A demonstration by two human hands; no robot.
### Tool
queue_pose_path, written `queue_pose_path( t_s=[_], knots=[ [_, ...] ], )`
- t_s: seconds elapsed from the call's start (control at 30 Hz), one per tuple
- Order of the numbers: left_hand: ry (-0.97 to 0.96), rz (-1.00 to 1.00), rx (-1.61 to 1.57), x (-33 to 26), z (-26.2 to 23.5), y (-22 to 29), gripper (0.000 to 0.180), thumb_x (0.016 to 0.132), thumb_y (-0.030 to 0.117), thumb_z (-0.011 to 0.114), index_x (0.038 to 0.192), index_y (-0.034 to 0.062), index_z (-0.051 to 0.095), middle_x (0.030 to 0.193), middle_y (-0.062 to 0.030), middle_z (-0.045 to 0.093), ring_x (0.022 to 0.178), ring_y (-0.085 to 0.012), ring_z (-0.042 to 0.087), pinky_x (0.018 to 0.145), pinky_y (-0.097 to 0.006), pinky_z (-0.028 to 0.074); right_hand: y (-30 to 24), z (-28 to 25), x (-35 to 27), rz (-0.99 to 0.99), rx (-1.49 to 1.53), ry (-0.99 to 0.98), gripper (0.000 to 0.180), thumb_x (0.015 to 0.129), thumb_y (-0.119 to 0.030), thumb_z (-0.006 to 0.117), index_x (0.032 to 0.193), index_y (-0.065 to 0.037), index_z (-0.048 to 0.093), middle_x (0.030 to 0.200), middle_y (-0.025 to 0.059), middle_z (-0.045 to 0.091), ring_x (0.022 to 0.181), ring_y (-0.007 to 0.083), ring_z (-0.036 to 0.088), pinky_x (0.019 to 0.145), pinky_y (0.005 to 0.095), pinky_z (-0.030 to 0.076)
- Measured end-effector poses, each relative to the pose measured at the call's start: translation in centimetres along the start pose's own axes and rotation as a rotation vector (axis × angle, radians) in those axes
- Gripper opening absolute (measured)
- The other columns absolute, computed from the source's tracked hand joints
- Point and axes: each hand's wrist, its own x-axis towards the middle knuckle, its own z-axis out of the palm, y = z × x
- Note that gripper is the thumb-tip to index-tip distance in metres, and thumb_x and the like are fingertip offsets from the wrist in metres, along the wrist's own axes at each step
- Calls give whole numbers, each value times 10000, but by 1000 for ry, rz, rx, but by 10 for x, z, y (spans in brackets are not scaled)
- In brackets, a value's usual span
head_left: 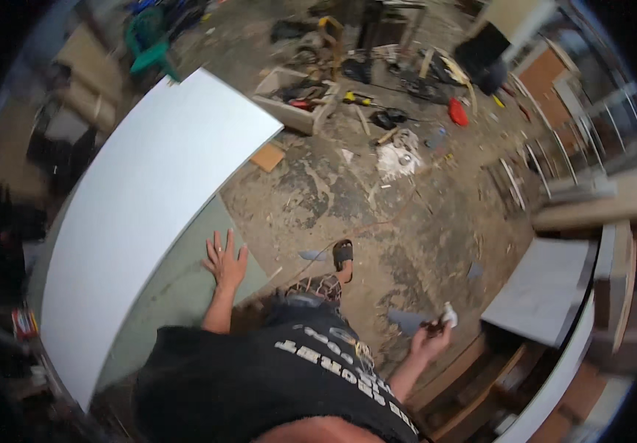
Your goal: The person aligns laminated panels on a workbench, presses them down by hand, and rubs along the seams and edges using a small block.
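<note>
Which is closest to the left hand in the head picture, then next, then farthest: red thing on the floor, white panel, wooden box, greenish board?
1. Greenish board: right under the left hand, touching.
2. White panel: just left of the hand.
3. Wooden box: ahead, past the panel's corner.
4. Red thing: ahead, off to the right.

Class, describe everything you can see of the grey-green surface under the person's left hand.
The grey-green surface looks broad, flat and dull, with some darker smudges; its material is uncertain. It lies on the person's left, seemingly level. A large white panel overlaps it, hiding much of it, so its full outline cannot be seen. A corner shows to the right of the left hand, which rests on it, fingers spread.
</note>
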Motion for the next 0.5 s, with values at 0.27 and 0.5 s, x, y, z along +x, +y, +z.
queue_pose_path(
  t_s=[0.27, 0.5],
  knots=[
    [-14, -210, 98, 82, -1, 50, 678, 986, 450, 561, 1587, 223, 342, 1696, -77, 84, 1536, -398, 78, 1174, -708, 91, 24, 136, 173, 223, -298, 18, 245, 1036, -337, 574, 1038, -109, 662, 786, -6, 602, 616, 115, 528, 537, 279, 411],
    [49, -341, 57, 106, 7, 73, 761, 993, 413, 552, 1612, 107, 232, 1702, -50, 64, 1551, -355, 59, 1201, -660, 114, 43, 313, 316, 77, -268, -123, 229, 1017, -321, 623, 1003, -98, 676, 788, -41, 636, 598, 79, 523, 553, 250, 435]
  ],
)
